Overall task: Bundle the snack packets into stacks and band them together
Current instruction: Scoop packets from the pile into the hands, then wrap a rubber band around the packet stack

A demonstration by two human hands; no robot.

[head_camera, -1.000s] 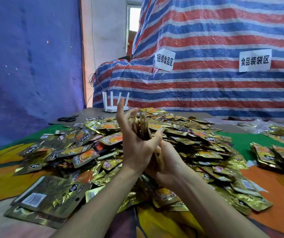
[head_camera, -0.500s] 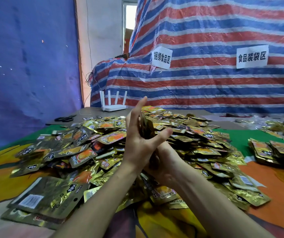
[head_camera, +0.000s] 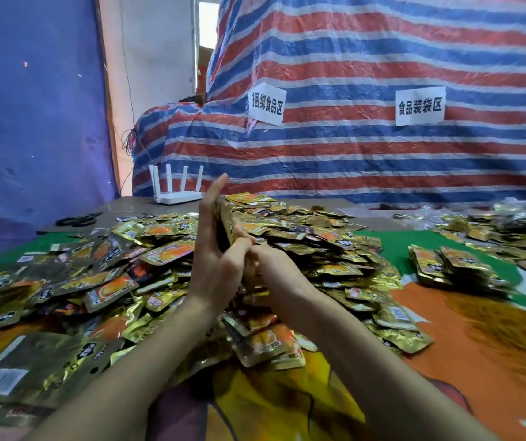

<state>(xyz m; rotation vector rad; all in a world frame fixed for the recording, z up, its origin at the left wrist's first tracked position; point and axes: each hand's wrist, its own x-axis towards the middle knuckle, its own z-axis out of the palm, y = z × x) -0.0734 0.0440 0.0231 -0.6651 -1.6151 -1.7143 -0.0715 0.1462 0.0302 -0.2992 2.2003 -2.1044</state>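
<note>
A big heap of gold and orange snack packets (head_camera: pixel 303 249) covers the middle of the table. Above its near side I hold a small upright stack of packets (head_camera: pixel 226 222) between both hands. My left hand (head_camera: pixel 215 249) stands edge-up with fingers straight against the stack's left face and its thumb across the front. My right hand (head_camera: pixel 271 265) grips the stack's lower end from the right; its fingers are mostly hidden. No band is visible on the stack.
Bundled packets (head_camera: pixel 449 265) lie on the right, with more packets (head_camera: pixel 509 230) behind. Black scissors (head_camera: pixel 77 220) and a white router (head_camera: pixel 177 189) sit at the far left. A striped tarp (head_camera: pixel 350 154) rises behind the table. Large flat gold bags (head_camera: pixel 32 370) lie near left.
My left fingers have closed together and straightened flat against the stack, which now stands more squared up. Both hands stay over the heap's near side.
</note>
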